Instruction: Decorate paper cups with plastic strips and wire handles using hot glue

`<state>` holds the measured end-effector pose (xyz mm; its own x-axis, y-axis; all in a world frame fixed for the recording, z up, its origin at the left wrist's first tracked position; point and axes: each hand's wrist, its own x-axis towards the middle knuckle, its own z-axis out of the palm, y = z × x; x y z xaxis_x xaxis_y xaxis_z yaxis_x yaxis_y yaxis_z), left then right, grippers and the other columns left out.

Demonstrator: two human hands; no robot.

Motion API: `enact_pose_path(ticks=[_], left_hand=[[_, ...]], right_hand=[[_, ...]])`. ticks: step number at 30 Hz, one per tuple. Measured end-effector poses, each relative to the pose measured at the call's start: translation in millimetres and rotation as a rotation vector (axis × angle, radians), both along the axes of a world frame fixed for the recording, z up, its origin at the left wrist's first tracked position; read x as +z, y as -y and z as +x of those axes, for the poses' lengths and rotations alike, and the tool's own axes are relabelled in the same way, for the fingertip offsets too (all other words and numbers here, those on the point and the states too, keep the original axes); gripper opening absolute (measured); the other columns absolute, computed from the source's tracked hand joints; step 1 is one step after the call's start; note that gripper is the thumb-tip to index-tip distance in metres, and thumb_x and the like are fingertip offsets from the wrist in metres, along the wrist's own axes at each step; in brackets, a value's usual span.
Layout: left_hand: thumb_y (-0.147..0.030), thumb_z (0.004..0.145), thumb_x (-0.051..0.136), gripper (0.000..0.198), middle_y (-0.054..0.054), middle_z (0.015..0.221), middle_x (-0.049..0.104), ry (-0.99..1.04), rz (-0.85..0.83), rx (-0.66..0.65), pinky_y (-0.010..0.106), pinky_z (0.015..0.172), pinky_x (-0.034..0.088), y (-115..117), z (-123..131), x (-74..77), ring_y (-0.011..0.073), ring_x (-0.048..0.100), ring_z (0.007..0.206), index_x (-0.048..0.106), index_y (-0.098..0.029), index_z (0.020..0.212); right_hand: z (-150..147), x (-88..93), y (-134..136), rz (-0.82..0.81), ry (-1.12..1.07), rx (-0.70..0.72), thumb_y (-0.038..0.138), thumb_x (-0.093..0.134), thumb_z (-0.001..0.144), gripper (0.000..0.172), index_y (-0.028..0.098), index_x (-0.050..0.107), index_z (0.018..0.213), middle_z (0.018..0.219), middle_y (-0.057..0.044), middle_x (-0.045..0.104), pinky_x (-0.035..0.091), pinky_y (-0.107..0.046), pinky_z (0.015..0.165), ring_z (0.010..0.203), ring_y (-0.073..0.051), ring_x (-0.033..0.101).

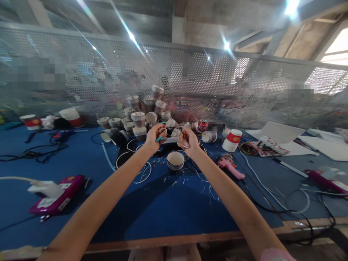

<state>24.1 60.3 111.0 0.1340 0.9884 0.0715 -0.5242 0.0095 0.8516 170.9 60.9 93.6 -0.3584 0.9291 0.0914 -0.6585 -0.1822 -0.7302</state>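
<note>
Both hands are raised over the blue table, a short way apart. A thin dark cord [172, 128] arches between them. My left hand [156, 137] is closed on one end of the cord and also has a small teal-handled tool [160, 139] in it. The fingers of my right hand [188, 139] pinch the cord's other end. Just below and between the hands, a small round cup [175, 161] stands upright on the table, its pale inside showing. White cord [146, 174] lies in loops to its left.
Behind the hands, several small cups [138, 117] are piled against a perforated metal screen [190, 79]. A pink glue gun [231, 166] lies right, by a red-and-white cup [232, 140]. Purple power strips [58, 195] sit left and far right, with cables. Scraps litter the middle.
</note>
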Motion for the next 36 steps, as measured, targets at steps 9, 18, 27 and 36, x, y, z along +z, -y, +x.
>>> enact_pose_path(ticks=[9,18,27,36], left_hand=[[-0.019,0.075,0.048,0.014,-0.008,0.039,0.034,0.008,0.009,0.015,0.015,0.035,0.03,0,-1,1.3,0.0034,0.03,0.031,0.053,-0.014,0.063],[-0.02,0.073,0.05,0.014,-0.008,0.033,0.03,0.054,-0.02,0.03,0.014,0.034,0.027,-2,5,-5.0,0.0037,0.028,0.031,0.053,-0.014,0.06],[-0.024,0.071,0.056,0.018,-0.008,0.036,0.034,-0.059,0.025,0.133,0.013,0.035,0.03,2,9,-2.2,0.0032,0.031,0.032,0.049,-0.015,0.057],[-0.026,0.069,0.061,0.016,-0.007,0.04,0.04,-0.222,0.041,0.088,0.014,0.038,0.036,-1,6,-7.2,0.0042,0.037,0.035,0.055,-0.014,0.059]], right_hand=[[4,0.7,-3,-0.025,-0.035,0.005,0.028,0.042,0.082,0.032,0.017,0.044,0.051,0.038,0.006,0.045,0.012,-0.017,0.027,0.025,-0.003,0.022],[3,1.4,1,0.069,-0.013,0.076,0.035,0.042,0.086,0.045,0.018,0.039,0.044,0.029,0.007,0.031,0.013,-0.017,0.027,0.025,-0.003,0.017],[10,4.4,-4,0.309,0.259,0.064,0.046,0.06,0.077,0.043,0.016,0.046,0.05,0.031,0.008,0.035,0.019,-0.016,0.032,0.028,-0.002,0.022],[22,11.1,-10,0.286,0.401,0.053,0.038,0.063,0.076,0.034,0.015,0.05,0.054,0.033,0.009,0.037,0.021,-0.015,0.034,0.03,-0.002,0.025]])
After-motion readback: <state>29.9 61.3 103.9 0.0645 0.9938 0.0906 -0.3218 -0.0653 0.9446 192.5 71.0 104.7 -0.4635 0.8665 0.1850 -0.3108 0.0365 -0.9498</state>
